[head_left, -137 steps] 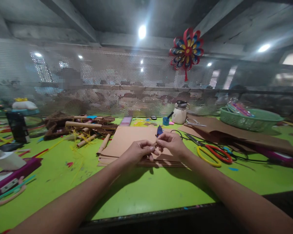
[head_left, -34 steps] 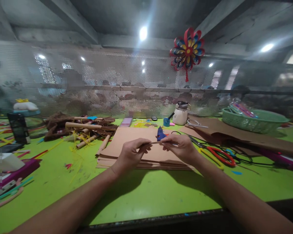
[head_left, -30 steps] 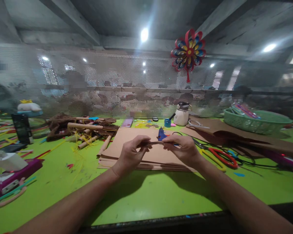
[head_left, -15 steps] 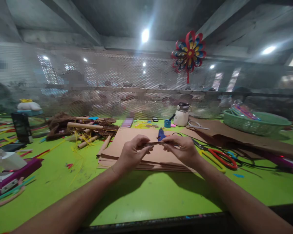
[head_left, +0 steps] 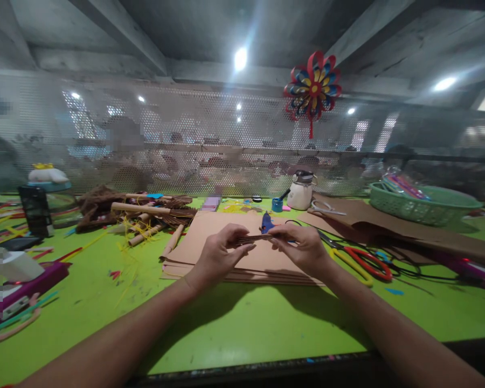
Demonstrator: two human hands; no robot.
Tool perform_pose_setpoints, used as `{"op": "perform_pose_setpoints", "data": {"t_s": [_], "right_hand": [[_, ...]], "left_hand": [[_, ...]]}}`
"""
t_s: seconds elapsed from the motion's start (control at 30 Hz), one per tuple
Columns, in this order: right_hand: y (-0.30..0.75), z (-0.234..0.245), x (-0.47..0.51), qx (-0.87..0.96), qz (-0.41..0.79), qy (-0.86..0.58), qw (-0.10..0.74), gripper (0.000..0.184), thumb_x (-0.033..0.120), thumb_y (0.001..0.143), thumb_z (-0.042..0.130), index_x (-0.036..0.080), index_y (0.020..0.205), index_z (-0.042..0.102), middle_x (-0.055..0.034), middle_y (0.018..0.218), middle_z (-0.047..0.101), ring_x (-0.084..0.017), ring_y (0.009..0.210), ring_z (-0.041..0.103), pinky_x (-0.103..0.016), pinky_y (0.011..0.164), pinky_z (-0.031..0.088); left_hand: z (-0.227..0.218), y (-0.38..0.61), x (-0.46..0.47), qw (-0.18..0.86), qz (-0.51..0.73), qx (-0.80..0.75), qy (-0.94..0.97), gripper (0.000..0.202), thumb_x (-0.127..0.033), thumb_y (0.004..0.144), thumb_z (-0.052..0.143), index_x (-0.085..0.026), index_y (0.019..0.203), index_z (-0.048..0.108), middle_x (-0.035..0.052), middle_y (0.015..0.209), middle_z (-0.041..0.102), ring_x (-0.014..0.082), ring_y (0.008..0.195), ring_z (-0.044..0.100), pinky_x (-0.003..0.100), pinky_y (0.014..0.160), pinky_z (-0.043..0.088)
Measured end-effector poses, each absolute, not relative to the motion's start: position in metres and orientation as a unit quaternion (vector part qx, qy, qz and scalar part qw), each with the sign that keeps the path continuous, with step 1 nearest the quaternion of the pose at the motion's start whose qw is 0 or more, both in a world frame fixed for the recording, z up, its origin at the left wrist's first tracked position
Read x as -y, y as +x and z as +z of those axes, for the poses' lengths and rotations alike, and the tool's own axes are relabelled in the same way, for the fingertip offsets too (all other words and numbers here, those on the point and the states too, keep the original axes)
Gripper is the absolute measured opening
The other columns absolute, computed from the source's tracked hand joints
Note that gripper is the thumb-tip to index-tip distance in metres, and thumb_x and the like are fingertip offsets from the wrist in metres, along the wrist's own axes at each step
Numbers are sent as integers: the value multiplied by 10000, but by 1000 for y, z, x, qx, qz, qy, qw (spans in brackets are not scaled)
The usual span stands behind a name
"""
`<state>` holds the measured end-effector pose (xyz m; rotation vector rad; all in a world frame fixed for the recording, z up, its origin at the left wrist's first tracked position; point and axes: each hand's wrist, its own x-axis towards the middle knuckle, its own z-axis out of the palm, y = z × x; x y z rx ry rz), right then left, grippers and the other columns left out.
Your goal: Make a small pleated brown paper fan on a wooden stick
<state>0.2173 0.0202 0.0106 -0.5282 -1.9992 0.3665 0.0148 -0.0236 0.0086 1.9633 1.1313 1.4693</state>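
Between my two hands is a small, narrow bundle of folded brown paper [head_left: 259, 238], seen edge-on with several layers. My left hand [head_left: 221, 250] pinches its left end between thumb and fingers. At the other end, my right hand [head_left: 303, 245] grips it the same way. Both hands are raised over a stack of brown paper sheets [head_left: 192, 237] lying on the green table [head_left: 242, 339]. Just behind the bundle lies a blue glue gun [head_left: 267, 222], its lower part hidden by my right hand.
Scissors with red and yellow handles [head_left: 367, 264] lie right of the stack. Brown paper rolls [head_left: 141, 209] and yellow shreds are to its left. Behind stand a blue jar [head_left: 277, 205] and a white jug [head_left: 300, 193]. A green basket [head_left: 424, 205] sits right; a purple power strip [head_left: 50, 277] left.
Almost nothing differs. Both hands stay in place on the folded paper, with only a slight shift of the left thumb and right fingers.
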Motion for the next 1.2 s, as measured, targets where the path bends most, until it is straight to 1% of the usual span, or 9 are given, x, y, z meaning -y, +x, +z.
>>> {"op": "perform_pose_setpoints", "data": {"t_s": [0.17, 0.33, 0.4, 0.53, 0.63, 0.77, 0.97, 1.1, 1.2], "right_hand": [[217, 12, -21, 835, 116, -220, 491, 144, 242, 793, 558, 178, 891, 642, -68, 768, 661, -149, 642, 605, -278, 624, 501], [216, 18, -20, 838, 60, -190, 509, 62, 178, 774, 562, 189, 776, 623, -98, 978, 623, -200, 945, 566, -336, 824, 444], [216, 17, -20, 846, 62, -203, 489, 61, 172, 773, 559, 186, 772, 618, -86, 913, 640, -184, 863, 583, -318, 776, 448], [216, 9, -24, 880, 109, -244, 393, 57, 175, 754, 572, 172, 738, 627, -25, 634, 638, -120, 551, 547, -227, 539, 411], [214, 6, -25, 888, 134, -258, 356, 75, 112, 706, 576, 162, 703, 632, -9, 587, 635, -100, 512, 531, -198, 500, 373], [211, 9, -21, 889, 165, -261, 339, 75, 108, 677, 579, 156, 657, 633, 4, 562, 620, -81, 495, 503, -182, 485, 347], [215, 16, -19, 874, 264, -291, 285, 45, 152, 650, 598, 137, 623, 630, 14, 514, 567, -78, 476, 463, -174, 440, 325], [216, 15, -22, 866, 288, -304, 275, 43, 171, 642, 616, 134, 625, 629, 7, 525, 575, -87, 490, 477, -179, 445, 339], [215, 13, -23, 869, 275, -301, 281, 66, 185, 665, 606, 133, 649, 644, -4, 557, 594, -89, 510, 487, -185, 469, 358]], "left_hand": [[14, 15, 28, 217, 517, -404, 723, 127, -274, 771, 566, -151, 800, 577, 31, 706, 628, 110, 613, 589, 246, 587, 511], [13, 13, 23, 214, 504, -432, 717, 120, -270, 747, 580, -155, 767, 611, 35, 706, 632, 119, 623, 570, 260, 611, 494], [16, 11, 22, 196, 490, -437, 728, 124, -256, 731, 585, -165, 805, 627, 44, 783, 633, 139, 716, 573, 283, 689, 485], [24, 9, 25, 83, 424, -413, 802, 352, -263, 710, 599, -214, 1059, 597, 78, 1037, 564, 213, 991, 494, 374, 865, 403], [24, 11, 25, 22, 348, -420, 838, 296, -324, 777, 535, -212, 1036, 623, 81, 912, 573, 219, 902, 491, 372, 809, 398], [16, 15, 22, 19, 278, -389, 878, 279, -311, 852, 428, -203, 897, 682, 74, 737, 573, 178, 727, 508, 283, 651, 396], [15, 20, 27, 24, 244, -362, 899, 273, -254, 859, 415, -185, 935, 668, 81, 791, 583, 156, 711, 531, 250, 629, 394], [15, 21, 30, 29, 251, -367, 895, 239, -166, 820, 439, -186, 871, 672, 66, 758, 569, 144, 676, 519, 239, 604, 378], [15, 19, 26, 46, 247, -389, 886, 182, -170, 773, 494, -183, 799, 674, 50, 713, 564, 133, 625, 497, 232, 563, 353]]}}
